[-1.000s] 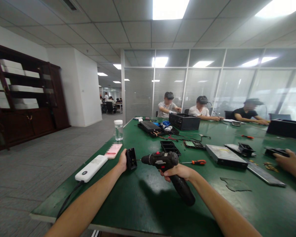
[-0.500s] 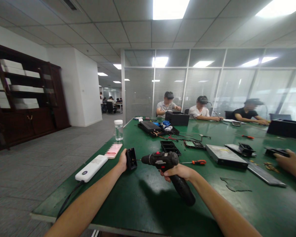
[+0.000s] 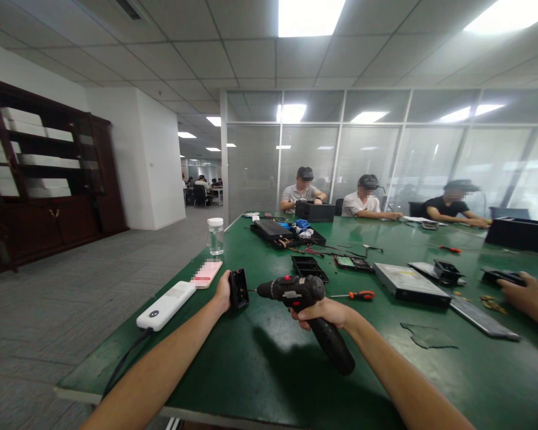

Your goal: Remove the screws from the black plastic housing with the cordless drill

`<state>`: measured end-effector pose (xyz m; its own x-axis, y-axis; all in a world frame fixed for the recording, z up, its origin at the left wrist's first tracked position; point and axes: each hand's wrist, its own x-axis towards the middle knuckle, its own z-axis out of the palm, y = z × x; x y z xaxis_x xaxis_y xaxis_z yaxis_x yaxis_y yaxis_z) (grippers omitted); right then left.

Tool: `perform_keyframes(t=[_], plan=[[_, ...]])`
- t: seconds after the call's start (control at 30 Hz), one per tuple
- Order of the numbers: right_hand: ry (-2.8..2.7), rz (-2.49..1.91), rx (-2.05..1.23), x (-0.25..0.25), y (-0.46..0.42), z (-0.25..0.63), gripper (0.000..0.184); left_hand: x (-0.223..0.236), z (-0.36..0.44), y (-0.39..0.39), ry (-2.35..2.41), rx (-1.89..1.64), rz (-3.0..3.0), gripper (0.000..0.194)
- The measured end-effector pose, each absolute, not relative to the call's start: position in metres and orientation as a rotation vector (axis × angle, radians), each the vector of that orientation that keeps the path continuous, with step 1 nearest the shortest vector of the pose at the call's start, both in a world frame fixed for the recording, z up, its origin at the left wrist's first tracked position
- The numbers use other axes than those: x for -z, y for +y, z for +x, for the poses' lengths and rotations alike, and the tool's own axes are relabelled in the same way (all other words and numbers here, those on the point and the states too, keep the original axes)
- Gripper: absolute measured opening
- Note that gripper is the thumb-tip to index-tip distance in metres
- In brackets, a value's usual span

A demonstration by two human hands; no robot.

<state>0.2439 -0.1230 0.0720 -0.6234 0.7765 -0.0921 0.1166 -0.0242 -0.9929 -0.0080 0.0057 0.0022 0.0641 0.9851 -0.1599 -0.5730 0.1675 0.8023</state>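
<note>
My right hand [image 3: 320, 313] is wrapped around the grip of a black cordless drill [image 3: 291, 291], which lies level and points left. Its thin bit reaches to the open side of a small black plastic housing [image 3: 239, 289]; whether the tip meets a screw inside is too small to tell. My left hand [image 3: 224, 291] grips that housing from its left side, holding it on edge above the green table [image 3: 224, 346]. Just beyond the drill is a screwdriver [image 3: 361, 295] with an orange and black handle, and behind it a black plastic frame [image 3: 310, 269].
To the left are a white power bank [image 3: 165, 306] with a cable, a pink phone [image 3: 207, 273] and a clear jar [image 3: 216, 237]. On the right lie a disc drive [image 3: 411, 284], a glass shard [image 3: 428, 335] and another person's hand [image 3: 526, 292]. Several people sit across the table.
My hands, the drill and the housing have stayed practically still. Across the table, a person's black box has shifted slightly left and turned.
</note>
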Motion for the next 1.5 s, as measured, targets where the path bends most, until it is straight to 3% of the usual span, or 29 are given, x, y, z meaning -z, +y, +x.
perform_keyframes(t=[1.5], plan=[[-1.746, -0.771, -1.782, -0.0663, -0.1174, 0.2462, 0.02, -0.0006, -0.0089, 0.0083, 0.847, -1.265, 0.658, 0.036]])
